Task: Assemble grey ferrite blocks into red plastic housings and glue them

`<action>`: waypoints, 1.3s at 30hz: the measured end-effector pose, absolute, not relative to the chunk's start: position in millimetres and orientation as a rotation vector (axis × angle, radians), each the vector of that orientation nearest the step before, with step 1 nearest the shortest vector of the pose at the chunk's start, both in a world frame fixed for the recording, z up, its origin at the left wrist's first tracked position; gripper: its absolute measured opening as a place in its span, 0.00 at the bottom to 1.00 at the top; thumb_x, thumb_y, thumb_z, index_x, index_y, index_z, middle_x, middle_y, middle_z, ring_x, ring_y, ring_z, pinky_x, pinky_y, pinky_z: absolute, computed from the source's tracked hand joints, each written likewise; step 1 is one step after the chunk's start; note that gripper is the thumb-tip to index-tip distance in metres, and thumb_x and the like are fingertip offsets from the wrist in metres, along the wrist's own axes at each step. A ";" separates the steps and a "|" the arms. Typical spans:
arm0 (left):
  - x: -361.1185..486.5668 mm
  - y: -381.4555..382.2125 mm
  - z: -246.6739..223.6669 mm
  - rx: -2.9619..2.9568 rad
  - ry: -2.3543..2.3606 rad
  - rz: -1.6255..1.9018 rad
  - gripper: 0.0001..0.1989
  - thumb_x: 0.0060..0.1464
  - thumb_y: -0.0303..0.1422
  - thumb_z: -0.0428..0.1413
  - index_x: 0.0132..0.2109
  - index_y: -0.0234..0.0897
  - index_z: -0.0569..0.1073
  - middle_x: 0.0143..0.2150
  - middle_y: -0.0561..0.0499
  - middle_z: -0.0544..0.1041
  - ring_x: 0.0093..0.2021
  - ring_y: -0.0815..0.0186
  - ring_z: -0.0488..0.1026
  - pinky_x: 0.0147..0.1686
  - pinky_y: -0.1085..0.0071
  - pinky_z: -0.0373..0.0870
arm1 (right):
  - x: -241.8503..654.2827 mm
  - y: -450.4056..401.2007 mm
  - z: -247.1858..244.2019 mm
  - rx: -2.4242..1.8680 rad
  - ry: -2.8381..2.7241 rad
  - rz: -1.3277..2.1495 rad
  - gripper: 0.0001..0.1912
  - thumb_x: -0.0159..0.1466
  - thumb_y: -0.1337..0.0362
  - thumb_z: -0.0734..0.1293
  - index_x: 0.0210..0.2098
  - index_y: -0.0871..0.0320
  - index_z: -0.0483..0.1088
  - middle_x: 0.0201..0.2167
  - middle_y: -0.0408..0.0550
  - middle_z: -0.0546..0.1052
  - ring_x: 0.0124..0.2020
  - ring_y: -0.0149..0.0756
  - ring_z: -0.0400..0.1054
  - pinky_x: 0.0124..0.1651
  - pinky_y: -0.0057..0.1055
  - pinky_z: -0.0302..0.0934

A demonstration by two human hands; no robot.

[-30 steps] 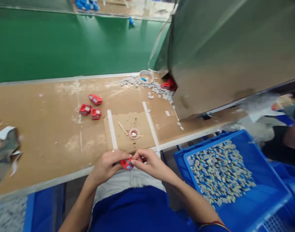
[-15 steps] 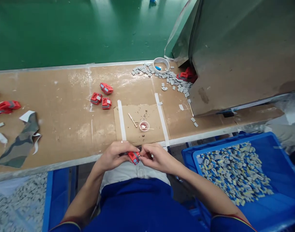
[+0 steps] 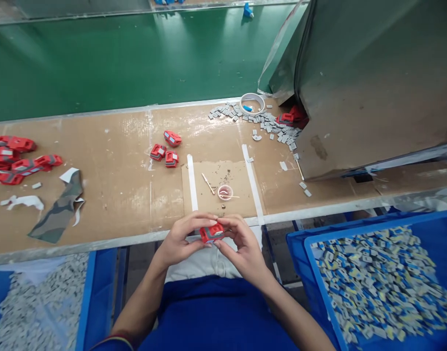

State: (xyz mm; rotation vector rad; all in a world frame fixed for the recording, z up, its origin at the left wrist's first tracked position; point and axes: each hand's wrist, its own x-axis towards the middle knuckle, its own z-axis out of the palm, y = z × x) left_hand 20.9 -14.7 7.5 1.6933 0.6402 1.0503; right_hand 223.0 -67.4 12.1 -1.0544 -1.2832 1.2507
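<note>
Pinching a red part (image 3: 213, 233) from either side, the worker's left hand (image 3: 182, 238) and right hand (image 3: 247, 247) sit by the bench (image 3: 124, 195), near a cup (image 3: 224, 188).

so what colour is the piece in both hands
Held piece: mostly red, some grey; best seen in the head view.

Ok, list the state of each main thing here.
Left hand: gripping.
Right hand: gripping.
Red and grey plastic piece: held between both hands.
Small round cup: open, thin pale stick across it.
White round ring: lying flat, blue piece inside.
Blue rectangular plastic bin, right: open, part-filled.
</note>
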 end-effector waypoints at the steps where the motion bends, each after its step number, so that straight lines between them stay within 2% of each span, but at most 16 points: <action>1: 20.5 -17.8 8.6 1.650 0.644 1.019 0.24 0.60 0.32 0.68 0.63 0.46 0.77 0.60 0.40 0.82 0.60 0.57 0.80 0.59 0.66 0.78 | 220.9 -68.2 11.9 -1.065 -1.299 1.208 0.20 0.71 0.65 0.71 0.60 0.47 0.71 0.51 0.49 0.72 0.49 0.35 0.76 0.50 0.30 0.77; 3: 20.8 -24.2 11.5 1.572 0.672 0.990 0.24 0.61 0.32 0.68 0.63 0.46 0.77 0.63 0.41 0.81 0.62 0.57 0.79 0.60 0.66 0.78 | 218.8 -67.6 14.6 -1.092 -1.368 1.097 0.20 0.71 0.68 0.71 0.61 0.48 0.72 0.49 0.50 0.72 0.50 0.35 0.75 0.50 0.30 0.77; 6: 24.1 -30.9 16.6 1.541 0.746 1.018 0.22 0.65 0.28 0.63 0.63 0.46 0.76 0.64 0.41 0.80 0.63 0.57 0.79 0.61 0.63 0.78 | 218.0 -64.8 21.6 -1.133 -1.465 0.889 0.20 0.69 0.70 0.71 0.58 0.48 0.73 0.47 0.49 0.73 0.48 0.36 0.74 0.48 0.29 0.76; 9: 27.1 -31.1 20.2 1.648 0.796 1.036 0.26 0.64 0.25 0.63 0.66 0.44 0.74 0.65 0.39 0.79 0.64 0.55 0.78 0.63 0.59 0.77 | 218.5 -63.0 26.9 -1.150 -1.493 0.787 0.19 0.69 0.71 0.71 0.57 0.50 0.72 0.47 0.49 0.74 0.47 0.36 0.74 0.46 0.30 0.76; 16: 25.4 -24.1 19.3 1.928 0.824 1.045 0.28 0.65 0.27 0.62 0.70 0.44 0.71 0.62 0.39 0.81 0.61 0.56 0.80 0.59 0.61 0.80 | 221.1 -61.1 30.1 -1.176 -1.543 0.842 0.12 0.70 0.73 0.68 0.49 0.52 0.75 0.51 0.51 0.76 0.55 0.39 0.74 0.59 0.38 0.71; 19: 24.5 -24.3 20.2 1.960 0.864 1.002 0.28 0.65 0.30 0.63 0.70 0.42 0.70 0.61 0.38 0.81 0.60 0.56 0.80 0.59 0.61 0.80 | 219.5 -61.8 26.1 -1.167 -1.474 0.882 0.11 0.70 0.73 0.68 0.47 0.52 0.75 0.50 0.51 0.76 0.55 0.38 0.74 0.58 0.37 0.71; 26: 25.4 -20.8 22.1 1.931 0.795 0.987 0.21 0.66 0.31 0.62 0.65 0.39 0.75 0.57 0.37 0.82 0.56 0.57 0.82 0.55 0.64 0.81 | 220.3 -66.5 18.2 -1.149 -1.433 0.929 0.08 0.70 0.72 0.69 0.45 0.52 0.75 0.46 0.50 0.75 0.50 0.37 0.74 0.52 0.35 0.71; 34: 26.3 -23.7 27.9 1.936 0.778 0.928 0.20 0.66 0.28 0.60 0.64 0.38 0.75 0.56 0.37 0.82 0.56 0.56 0.82 0.54 0.63 0.81 | 218.3 -68.4 17.5 -1.168 -1.428 0.895 0.04 0.69 0.70 0.69 0.38 0.54 0.73 0.37 0.48 0.73 0.44 0.41 0.72 0.45 0.37 0.71; 37: 24.9 -24.5 28.4 1.923 0.777 0.931 0.20 0.65 0.26 0.61 0.63 0.38 0.76 0.55 0.37 0.82 0.56 0.56 0.82 0.55 0.63 0.81 | 219.7 -67.7 15.3 -1.144 -1.459 0.897 0.03 0.70 0.69 0.69 0.40 0.54 0.73 0.39 0.49 0.74 0.44 0.41 0.73 0.45 0.38 0.72; 39: 26.1 -26.0 25.7 1.838 0.762 0.977 0.20 0.64 0.26 0.62 0.62 0.39 0.76 0.55 0.38 0.83 0.56 0.55 0.82 0.55 0.62 0.81 | 221.2 -66.8 13.4 -1.102 -1.469 0.924 0.05 0.70 0.68 0.69 0.45 0.52 0.74 0.42 0.50 0.75 0.46 0.41 0.73 0.48 0.39 0.73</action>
